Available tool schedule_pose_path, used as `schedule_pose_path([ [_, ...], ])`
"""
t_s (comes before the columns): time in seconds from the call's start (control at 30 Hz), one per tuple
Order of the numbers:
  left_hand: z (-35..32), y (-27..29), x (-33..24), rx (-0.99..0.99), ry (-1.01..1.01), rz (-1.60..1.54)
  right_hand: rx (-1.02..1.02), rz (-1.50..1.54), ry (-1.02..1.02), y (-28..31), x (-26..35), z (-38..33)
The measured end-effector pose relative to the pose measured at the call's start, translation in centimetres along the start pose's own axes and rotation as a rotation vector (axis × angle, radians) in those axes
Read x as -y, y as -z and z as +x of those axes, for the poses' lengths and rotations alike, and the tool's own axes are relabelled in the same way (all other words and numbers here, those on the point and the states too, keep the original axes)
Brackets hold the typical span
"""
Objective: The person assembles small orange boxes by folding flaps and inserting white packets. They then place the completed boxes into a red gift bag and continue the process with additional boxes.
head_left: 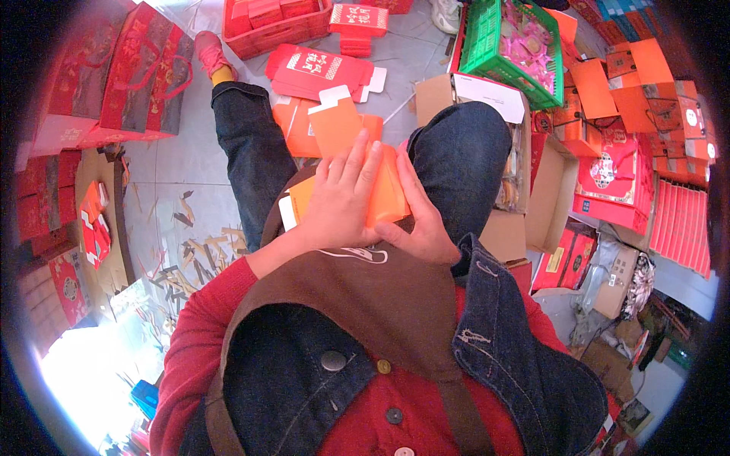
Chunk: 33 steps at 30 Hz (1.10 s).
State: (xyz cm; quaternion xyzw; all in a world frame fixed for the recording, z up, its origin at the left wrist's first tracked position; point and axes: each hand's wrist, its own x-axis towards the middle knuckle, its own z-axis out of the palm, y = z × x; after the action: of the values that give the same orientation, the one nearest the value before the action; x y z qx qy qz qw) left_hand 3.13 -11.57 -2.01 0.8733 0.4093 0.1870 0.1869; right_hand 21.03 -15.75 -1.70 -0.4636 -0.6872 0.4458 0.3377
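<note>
Looking down remotely, I find grey floor (167, 163) offering room at the frame's left, while the denim-clad right knee (471, 148) and a green crate (494, 61) crowd the upper right. On the lap, at frame centre, sits an orange carton (387, 190); I judge it light, stiffish card, easily creased, best held by opposite edges. The left hand (341, 194) presses flat, ungripping; the right hand (422, 220) borders its right edge, pinch unclear. A white flap (287, 213) sticks out left.

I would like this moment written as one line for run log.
left hand: laid over orange carton | right hand: at carton's right side | beyond: flat red cartons | upper right: green crate, pink packets
</note>
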Motion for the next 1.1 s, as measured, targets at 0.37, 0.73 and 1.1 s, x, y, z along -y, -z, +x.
schedule_pose_path([
  [0.37, 0.2, -2.2, 0.0, -0.038, 0.043, 0.139, 0.097, -0.202, 0.011, -0.3, 0.3, 0.4],
  [0.73, 0.7, -1.1, -0.7, -0.067, 0.134, 0.049, 0.028, -0.329, 0.027, -0.9, 0.7, 1.1],
  [1.1, -0.7, 1.5, 0.9, -0.269, -0.135, -0.236, -0.616, 0.768, -0.293, 1.0, -1.7, 2.5],
])
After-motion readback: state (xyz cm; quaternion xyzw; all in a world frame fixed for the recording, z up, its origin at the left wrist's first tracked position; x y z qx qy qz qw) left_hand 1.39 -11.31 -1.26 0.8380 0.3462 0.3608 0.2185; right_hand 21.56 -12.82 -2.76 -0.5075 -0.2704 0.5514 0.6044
